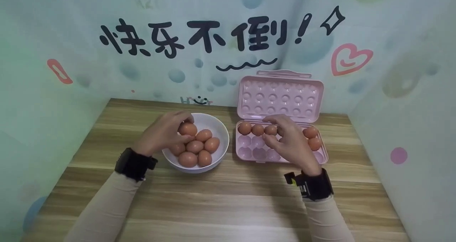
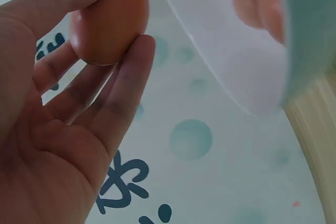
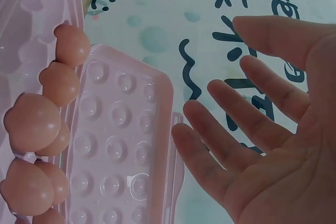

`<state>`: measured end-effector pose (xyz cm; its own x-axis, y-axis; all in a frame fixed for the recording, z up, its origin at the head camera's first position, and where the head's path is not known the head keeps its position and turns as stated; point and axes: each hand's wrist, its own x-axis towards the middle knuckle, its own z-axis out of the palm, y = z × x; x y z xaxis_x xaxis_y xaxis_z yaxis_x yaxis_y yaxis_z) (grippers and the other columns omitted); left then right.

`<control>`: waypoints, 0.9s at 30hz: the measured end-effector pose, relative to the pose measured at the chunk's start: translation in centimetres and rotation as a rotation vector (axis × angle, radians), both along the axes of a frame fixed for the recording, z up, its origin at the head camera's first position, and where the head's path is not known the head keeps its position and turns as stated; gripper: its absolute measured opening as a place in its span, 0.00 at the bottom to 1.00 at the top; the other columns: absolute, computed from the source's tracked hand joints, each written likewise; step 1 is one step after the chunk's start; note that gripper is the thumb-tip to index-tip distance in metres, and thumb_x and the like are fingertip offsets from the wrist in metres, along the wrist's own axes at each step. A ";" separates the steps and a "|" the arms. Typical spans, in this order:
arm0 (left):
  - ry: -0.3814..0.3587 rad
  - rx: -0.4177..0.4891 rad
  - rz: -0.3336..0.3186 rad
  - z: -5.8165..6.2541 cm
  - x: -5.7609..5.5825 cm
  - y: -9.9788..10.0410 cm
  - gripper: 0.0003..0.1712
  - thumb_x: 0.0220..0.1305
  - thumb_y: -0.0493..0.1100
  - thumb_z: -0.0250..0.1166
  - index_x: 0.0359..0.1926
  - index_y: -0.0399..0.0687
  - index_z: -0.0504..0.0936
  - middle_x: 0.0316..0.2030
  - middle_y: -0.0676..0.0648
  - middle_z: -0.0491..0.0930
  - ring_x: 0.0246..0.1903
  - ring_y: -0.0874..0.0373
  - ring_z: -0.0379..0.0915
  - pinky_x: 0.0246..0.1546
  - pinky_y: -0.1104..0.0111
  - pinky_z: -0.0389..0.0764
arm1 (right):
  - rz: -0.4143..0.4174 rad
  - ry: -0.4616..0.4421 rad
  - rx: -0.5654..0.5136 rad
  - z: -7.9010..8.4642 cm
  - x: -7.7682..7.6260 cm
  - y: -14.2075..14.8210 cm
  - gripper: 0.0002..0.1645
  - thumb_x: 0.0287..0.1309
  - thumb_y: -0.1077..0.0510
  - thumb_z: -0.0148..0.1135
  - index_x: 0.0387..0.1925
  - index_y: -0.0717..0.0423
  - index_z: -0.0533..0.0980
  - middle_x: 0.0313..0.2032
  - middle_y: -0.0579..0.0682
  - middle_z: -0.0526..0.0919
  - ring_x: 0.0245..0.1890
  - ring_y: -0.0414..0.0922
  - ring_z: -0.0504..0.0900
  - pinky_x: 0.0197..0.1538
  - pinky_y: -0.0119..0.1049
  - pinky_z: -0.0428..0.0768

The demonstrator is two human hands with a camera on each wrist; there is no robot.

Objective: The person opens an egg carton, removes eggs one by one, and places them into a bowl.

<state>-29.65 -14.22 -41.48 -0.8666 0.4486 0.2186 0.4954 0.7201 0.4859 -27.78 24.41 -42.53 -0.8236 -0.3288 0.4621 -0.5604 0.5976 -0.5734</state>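
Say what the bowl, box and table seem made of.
Bowl: perhaps plastic or ceramic; smooth, pale surface leaves it open.
Box: likely moulded plastic, glossy, from highlights on its dimpled lid.
Table: wood or laminate, satin, with streaky grain and soft sheen.

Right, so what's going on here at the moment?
A person's left hand holds a brown egg between thumb and fingers at the white bowl, where more eggs lie. The right hand, holding nothing, is over the pink egg box. Its lid stands open at the back. Some cups already hold eggs, along the back and at the right end; several nearer the front are bare.
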 end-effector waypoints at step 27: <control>-0.026 -0.329 0.022 -2.1 -2.4 -0.8 0.14 0.56 0.30 0.75 0.43 0.34 0.84 0.33 0.41 0.80 0.33 0.48 0.74 0.36 0.57 0.80 | -0.023 -0.006 0.071 -0.2 -0.2 0.3 0.25 0.61 0.60 0.76 0.60 0.53 0.82 0.56 0.49 0.84 0.57 0.47 0.79 0.65 0.47 0.76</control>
<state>-32.02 -15.06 -43.62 -0.8805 0.4722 0.0428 0.4680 0.8511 0.2378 -27.97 24.73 -42.76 -0.8340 -0.3414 0.4335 -0.5426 0.6501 -0.5319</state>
